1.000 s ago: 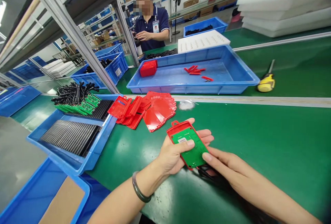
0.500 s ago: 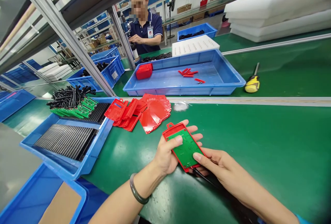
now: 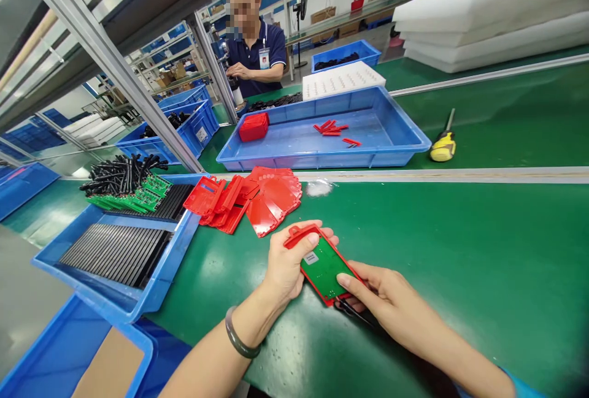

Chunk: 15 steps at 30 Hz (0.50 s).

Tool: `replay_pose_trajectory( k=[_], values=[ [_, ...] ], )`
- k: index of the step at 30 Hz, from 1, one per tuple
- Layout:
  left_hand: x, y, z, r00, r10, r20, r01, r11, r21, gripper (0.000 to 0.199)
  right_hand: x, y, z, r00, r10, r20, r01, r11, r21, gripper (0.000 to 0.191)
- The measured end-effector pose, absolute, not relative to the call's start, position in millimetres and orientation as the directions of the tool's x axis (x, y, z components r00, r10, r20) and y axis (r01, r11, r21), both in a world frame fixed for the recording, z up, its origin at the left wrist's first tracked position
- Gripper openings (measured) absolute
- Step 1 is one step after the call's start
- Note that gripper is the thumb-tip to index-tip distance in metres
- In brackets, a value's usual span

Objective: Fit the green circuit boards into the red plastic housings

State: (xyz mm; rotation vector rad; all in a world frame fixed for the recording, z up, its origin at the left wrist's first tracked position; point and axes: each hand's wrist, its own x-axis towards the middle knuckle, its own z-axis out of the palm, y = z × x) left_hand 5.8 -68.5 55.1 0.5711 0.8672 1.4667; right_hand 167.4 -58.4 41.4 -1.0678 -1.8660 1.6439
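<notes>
A green circuit board lies inside a red plastic casing with a loop at its upper end. My left hand grips the casing's upper left part, thumb across the top of the board by a pale label. At the lower right, my right hand holds the casing's edge, its thumb pressing on the board. A black cable comes out of the casing's lower end and runs under my right hand. Left of my hands, fanned red plates and red casing parts lie on the green table.
A blue tray on the left holds black slotted racks, green boards and black cables. Behind the red parts, another blue tray holds small red pieces. A yellow-handled screwdriver lies at the right. Across the bench sits a person.
My left hand has shifted its grip, with its fingers drawn in closer around the casing. The pale label on the board now shows beside my left thumb.
</notes>
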Motion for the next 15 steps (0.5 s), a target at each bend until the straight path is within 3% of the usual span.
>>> replay_pose_trajectory(
  k=[4, 7, 9, 11, 13, 15],
  values=[
    [13.0, -70.5, 54.1, 0.126, 0.989, -0.078, -0.773, 0.147, 0.617, 0.051, 164.5, -57.5, 47.2, -0.719, 0.664, -0.206, 0.034, -0.261, -0.965, 0.048],
    [22.8, -73.3, 49.4, 0.23, 0.97, -0.075, -0.809, 0.233, 0.539, 0.046, 161.6, -59.1, 41.5, -0.711, 0.66, -0.242, 0.088, -0.258, -0.962, 0.053],
    [26.1, -73.7, 46.6, 0.164, 0.98, -0.11, -0.835, 0.197, 0.514, 0.036, 161.8, -60.9, 36.0, -0.642, 0.734, -0.221, 0.273, -0.05, -0.961, 0.053],
    [25.0, -72.1, 46.2, 0.046, 0.989, -0.137, -0.865, 0.108, 0.489, 0.031, 164.0, -62.9, 33.2, -0.555, 0.832, -0.018, 0.438, 0.273, -0.857, 0.048],
    [20.8, -69.5, 48.1, -0.056, 0.986, -0.16, -0.877, 0.028, 0.479, 0.029, 166.1, -64.8, 34.3, -0.527, 0.792, 0.309, 0.509, 0.585, -0.631, 0.04],
    [16.9, -67.1, 50.9, -0.128, 0.977, -0.173, -0.878, -0.031, 0.477, 0.028, 166.3, -66.5, 37.7, -0.563, 0.624, 0.541, 0.516, 0.777, -0.359, 0.032]
  ],
)
